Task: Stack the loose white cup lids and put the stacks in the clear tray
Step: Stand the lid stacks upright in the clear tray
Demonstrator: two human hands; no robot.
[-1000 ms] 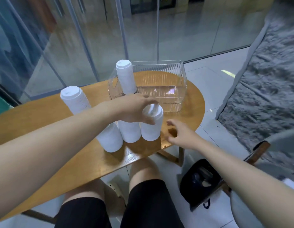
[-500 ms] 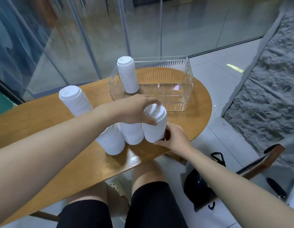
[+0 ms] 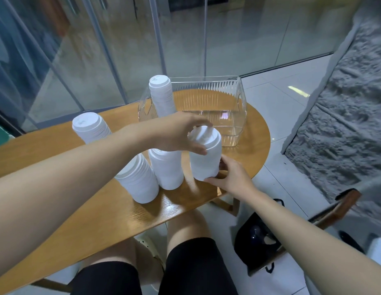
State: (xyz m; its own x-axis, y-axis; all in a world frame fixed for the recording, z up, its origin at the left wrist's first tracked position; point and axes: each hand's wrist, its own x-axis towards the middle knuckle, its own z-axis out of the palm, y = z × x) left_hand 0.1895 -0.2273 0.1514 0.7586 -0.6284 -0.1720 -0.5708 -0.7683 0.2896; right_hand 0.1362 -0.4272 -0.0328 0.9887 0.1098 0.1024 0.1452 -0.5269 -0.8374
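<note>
The left hand [image 3: 176,133] reaches in from the left and grips the top of a short lid stack [image 3: 205,154], thumb on the near side of the top rim and fingers curled over the far side. The right hand [image 3: 230,175] is at the base of the same stack, thumb against its near bottom edge and fingers wrapped round the right side and behind it. This stack stands on the wooden table [image 3: 78,209] near the right edge, long axis nearly vertical, its top tipped slightly away from the person.

Just left of the right hand, under the left wrist, stands a 2nd stack [image 3: 167,171], upright, its top hidden by the left hand. Further left, below the left forearm, a long leaning stack [image 3: 138,182] slants with its base toward the person and its top [image 3: 87,122] pointing away and to the left; the forearm crosses its middle.

Beyond the left hand sits the clear tray [image 3: 238,96], ribbed walls, on the far part of the table. 1 tall stack in the tray [image 3: 160,94] stands in the tray's left end, long axis upright and leaning slightly left, rising above the tray's rim.
</note>
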